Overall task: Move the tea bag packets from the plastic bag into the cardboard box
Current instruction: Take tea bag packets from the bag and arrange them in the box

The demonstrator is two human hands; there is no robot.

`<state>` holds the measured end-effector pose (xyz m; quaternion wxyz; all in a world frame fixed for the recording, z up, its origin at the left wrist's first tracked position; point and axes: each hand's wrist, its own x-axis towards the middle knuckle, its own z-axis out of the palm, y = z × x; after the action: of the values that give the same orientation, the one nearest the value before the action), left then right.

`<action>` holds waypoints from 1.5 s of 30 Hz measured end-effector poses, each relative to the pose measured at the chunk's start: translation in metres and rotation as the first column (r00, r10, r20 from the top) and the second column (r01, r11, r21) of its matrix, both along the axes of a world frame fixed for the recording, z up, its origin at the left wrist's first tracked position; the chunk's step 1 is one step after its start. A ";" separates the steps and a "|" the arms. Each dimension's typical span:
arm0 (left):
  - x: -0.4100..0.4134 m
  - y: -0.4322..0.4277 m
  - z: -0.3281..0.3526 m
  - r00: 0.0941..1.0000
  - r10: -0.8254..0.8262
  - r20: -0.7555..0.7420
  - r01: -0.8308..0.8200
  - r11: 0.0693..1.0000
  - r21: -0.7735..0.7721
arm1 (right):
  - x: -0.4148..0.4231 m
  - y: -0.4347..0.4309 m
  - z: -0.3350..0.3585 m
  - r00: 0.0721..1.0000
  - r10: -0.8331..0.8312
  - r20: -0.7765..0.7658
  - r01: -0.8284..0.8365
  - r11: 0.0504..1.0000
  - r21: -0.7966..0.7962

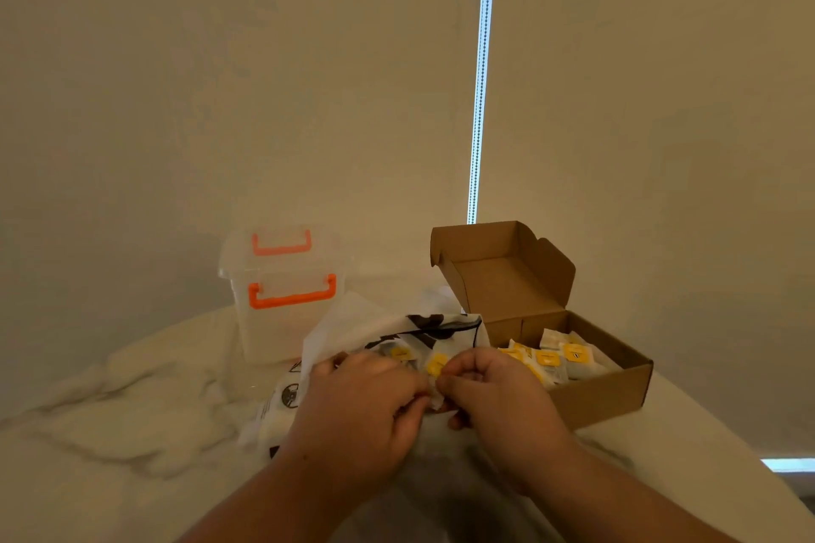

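On the white surface (132,432) the left hand (366,401) and the right hand (494,392) pinch the plastic bag (379,331) with curled fingers (410,392), tea bag packets (436,362) lie inside just beyond them, and the cardboard box (608,388) near the right edge is closer to the right hand.

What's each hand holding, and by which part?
Left hand and right hand both grip the plastic bag at the edge of its opening.

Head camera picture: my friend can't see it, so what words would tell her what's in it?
A left hand and right hand grip a white plastic bag showing yellow-labelled tea bag packets inside. To its right, an open cardboard box already holds several packets; a clear tub with orange handles stands behind.
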<state>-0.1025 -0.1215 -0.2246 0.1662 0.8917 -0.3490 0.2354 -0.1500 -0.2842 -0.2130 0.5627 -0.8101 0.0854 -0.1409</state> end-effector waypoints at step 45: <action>0.036 -0.007 -0.007 0.973 0.220 -0.068 -0.225 0.971 -0.085 | 0.004 0.007 0.005 0.919 0.108 -0.379 -0.385 0.455 -0.803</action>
<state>-0.0667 -0.1285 -0.2316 0.1897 0.9231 -0.2306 0.2424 -0.1460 -0.2776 -0.2078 0.0767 -0.9957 -0.0393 0.0330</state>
